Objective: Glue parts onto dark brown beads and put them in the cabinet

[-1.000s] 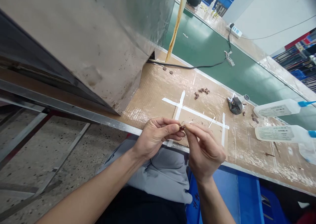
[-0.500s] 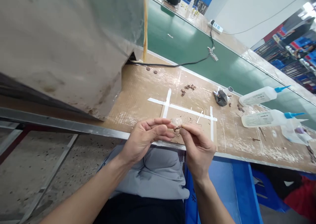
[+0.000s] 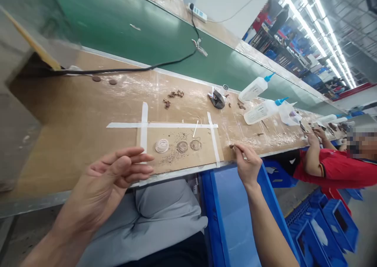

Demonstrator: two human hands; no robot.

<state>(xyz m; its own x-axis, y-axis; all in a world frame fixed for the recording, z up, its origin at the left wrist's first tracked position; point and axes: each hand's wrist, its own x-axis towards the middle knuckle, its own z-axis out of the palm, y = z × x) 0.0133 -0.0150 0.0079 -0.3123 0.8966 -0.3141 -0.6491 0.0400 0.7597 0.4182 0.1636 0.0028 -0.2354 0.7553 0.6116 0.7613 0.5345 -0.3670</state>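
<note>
My left hand hovers over the bench's front edge, fingers stretched and thumb apart, with nothing in it. To the right, my right hand pinches a small copper-brown piece just above the bench; its exact kind is too small to make out. Between the hands lies a cardboard sheet bordered by white tape. On it are a small clear round dish, dark ring-shaped marks with scattered specks, and a cotton swab.
Small copper-brown parts lie in a cluster behind the sheet. Two squeeze bottles with blue tips lie at the right. A black cable crosses behind. Blue bins stand below. A co-worker in red sits farther right.
My hands have parted: the right has moved right with the small brown piece, and the left has drawn away to the left. The view has swung right, bringing a co-worker into sight.
</note>
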